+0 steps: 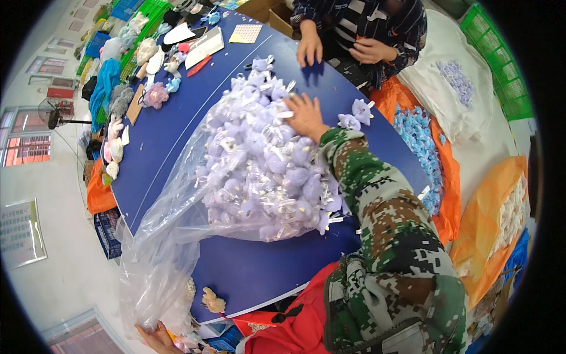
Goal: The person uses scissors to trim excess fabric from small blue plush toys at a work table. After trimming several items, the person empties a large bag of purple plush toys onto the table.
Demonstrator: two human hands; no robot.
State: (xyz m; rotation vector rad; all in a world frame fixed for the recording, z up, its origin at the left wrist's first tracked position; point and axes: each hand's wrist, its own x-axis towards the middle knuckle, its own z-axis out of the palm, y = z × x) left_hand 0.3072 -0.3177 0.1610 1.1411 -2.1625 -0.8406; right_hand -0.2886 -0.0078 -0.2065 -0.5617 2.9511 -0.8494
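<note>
A big heap of small lavender plush toys (283, 165) with white tags covers the middle of the blue table (236, 268). Part of the heap lies in or under a clear plastic bag (168, 236) that trails off the table's near left edge. Low at the left, my left hand (158, 339) grips the bag's end; its fingers are only partly visible. My right hand (306, 117), fingers spread, rests at the far right side of the heap, touching the toys. Two lavender toys (356, 114) lie apart to its right.
Across the table stands a person whose hand (309, 46) touches the tabletop. Orange sacks hold blue toys (420, 147) and white pieces (508, 215) at the right. Mixed plush and cards (204, 47) line the far left edge. A tan plush (213, 301) sits near me.
</note>
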